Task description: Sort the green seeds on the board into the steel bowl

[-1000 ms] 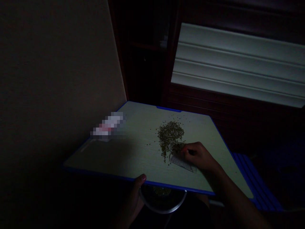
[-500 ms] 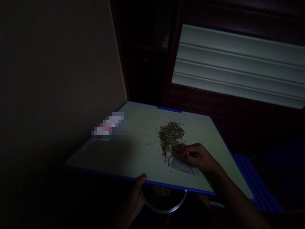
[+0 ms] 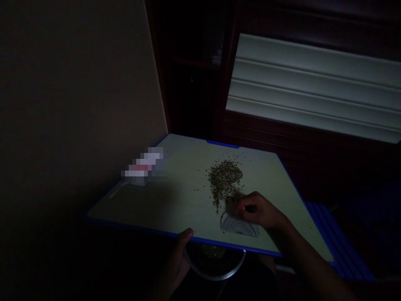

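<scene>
My right hand (image 3: 257,209) is closed in a pinch at the upper edge of a clear, half-round protractor (image 3: 239,228), whose curved markings show on the board. Something red shows at the fingertips. Just beyond lies a loose heap of small brown-green seeds (image 3: 225,177), with some grains scattered around it. The thumb of my left hand (image 3: 183,246) presses on the near edge of the pale tabletop (image 3: 175,200), its other fingers hidden below. Beside that hand, under the edge, is a dark bowl with a shiny rim (image 3: 230,274), holding more seeds.
A blurred white and red item (image 3: 144,167) lies at the table's left edge, by a wall (image 3: 78,83). Blue slatted plastic (image 3: 335,238) stands at the right. Behind are dark wooden furniture and a pale ridged panel (image 3: 313,88). The light is dim.
My right hand and the protractor have moved a little toward the table's near edge and slightly left. The left hand, the bowl and the seed heap look unchanged.
</scene>
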`<action>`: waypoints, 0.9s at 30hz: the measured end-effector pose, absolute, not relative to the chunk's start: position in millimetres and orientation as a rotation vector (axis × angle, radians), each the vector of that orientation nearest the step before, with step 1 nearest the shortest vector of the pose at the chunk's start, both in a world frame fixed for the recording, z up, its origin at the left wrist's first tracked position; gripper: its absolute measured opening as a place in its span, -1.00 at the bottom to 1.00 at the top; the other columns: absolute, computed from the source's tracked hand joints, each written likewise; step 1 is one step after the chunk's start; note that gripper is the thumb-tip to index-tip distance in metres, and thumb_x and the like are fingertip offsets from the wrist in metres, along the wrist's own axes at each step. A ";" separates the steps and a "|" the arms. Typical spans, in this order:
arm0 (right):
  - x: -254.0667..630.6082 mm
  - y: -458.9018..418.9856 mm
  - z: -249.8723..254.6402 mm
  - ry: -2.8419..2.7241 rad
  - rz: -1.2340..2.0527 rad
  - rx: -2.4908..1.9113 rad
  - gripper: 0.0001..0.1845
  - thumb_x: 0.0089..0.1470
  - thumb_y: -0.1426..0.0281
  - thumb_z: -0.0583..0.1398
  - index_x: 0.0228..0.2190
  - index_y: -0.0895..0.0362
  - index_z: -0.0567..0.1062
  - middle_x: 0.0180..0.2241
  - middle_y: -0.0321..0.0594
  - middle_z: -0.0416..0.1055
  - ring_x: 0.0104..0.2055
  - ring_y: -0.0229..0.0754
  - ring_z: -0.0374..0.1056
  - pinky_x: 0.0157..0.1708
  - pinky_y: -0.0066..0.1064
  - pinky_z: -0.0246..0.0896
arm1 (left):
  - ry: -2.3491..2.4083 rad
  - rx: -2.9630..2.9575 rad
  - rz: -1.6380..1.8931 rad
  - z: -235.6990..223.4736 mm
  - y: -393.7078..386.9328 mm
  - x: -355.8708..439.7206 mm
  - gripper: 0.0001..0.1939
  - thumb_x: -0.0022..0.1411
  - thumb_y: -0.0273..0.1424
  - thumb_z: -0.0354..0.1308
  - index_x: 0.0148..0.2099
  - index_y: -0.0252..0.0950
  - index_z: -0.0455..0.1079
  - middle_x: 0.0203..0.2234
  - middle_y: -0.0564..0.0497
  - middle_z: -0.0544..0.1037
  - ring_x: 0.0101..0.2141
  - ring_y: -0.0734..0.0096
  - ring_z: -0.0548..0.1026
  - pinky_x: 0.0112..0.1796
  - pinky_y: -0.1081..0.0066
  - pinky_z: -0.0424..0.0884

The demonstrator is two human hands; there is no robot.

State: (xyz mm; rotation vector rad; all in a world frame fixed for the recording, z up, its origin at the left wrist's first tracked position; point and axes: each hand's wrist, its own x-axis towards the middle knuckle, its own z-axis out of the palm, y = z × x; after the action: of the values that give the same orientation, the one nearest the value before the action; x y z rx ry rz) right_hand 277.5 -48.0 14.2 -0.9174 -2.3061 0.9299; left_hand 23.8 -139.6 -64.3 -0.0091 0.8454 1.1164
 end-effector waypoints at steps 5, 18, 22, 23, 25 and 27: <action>277.0 -49.0 13.2 -2.344 0.917 -0.894 -0.87 0.06 0.45 0.21 -0.46 0.18 0.57 -0.59 -0.33 0.39 -0.56 -0.34 0.24 -0.54 -0.53 0.10 | 0.877 -0.006 1.164 -53.4 -140.8 27.6 -0.48 0.21 -0.48 0.12 0.22 -0.50 0.30 -0.12 -0.23 0.63 0.04 -0.01 0.47 0.16 0.01 0.20; 272.7 -52.8 14.1 -2.387 0.985 -0.824 -0.85 0.08 0.41 0.24 -0.46 0.18 0.60 -0.60 -0.32 0.41 -0.58 -0.36 0.24 -0.56 -0.55 0.10 | 0.982 -0.021 1.191 -45.9 -139.0 32.9 -0.52 0.20 -0.49 0.13 0.16 -0.54 0.34 -0.23 -0.22 0.66 0.00 0.01 0.51 0.12 0.04 0.27; 272.1 -53.6 16.3 -2.400 0.999 -0.801 -0.85 0.09 0.41 0.23 -0.45 0.18 0.60 -0.60 -0.33 0.40 -0.58 -0.36 0.22 -0.56 -0.55 0.09 | 0.964 -0.048 1.182 -55.0 -137.4 30.4 -0.56 0.17 -0.50 0.14 0.11 -0.52 0.39 -0.22 -0.23 0.66 -0.01 0.00 0.52 0.10 0.05 0.30; 272.2 -53.8 17.0 -2.397 1.006 -0.800 -0.85 0.09 0.41 0.23 -0.45 0.18 0.60 -0.61 -0.34 0.39 -0.58 -0.36 0.22 -0.56 -0.55 0.09 | 0.950 -0.053 1.180 -57.2 -136.8 30.0 -0.57 0.16 -0.50 0.15 0.09 -0.51 0.40 -0.22 -0.23 0.66 -0.01 -0.01 0.52 0.10 0.06 0.30; 272.7 -54.1 18.3 -2.383 1.014 -0.804 -0.84 0.09 0.39 0.24 -0.45 0.18 0.60 -0.61 -0.34 0.38 -0.59 -0.36 0.21 -0.57 -0.55 0.09 | 0.925 -0.053 1.172 -59.9 -135.9 29.9 -0.57 0.17 -0.49 0.15 0.09 -0.49 0.41 -0.22 -0.22 0.66 0.00 0.00 0.51 0.11 0.07 0.28; 273.5 -54.2 19.3 -2.369 1.037 -0.807 -0.84 0.09 0.38 0.25 -0.46 0.18 0.60 -0.61 -0.34 0.38 -0.58 -0.36 0.20 -0.57 -0.55 0.09 | 0.930 -0.050 1.195 -59.8 -135.5 30.9 -0.55 0.17 -0.49 0.15 0.12 -0.46 0.40 -0.23 -0.18 0.67 0.00 0.00 0.51 0.13 0.04 0.26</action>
State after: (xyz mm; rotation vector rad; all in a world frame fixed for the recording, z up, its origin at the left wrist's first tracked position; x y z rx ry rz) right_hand 273.5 -54.2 19.3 -0.8067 -2.3688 1.0374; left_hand 30.9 -135.5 -59.8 -0.0503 0.9298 1.1948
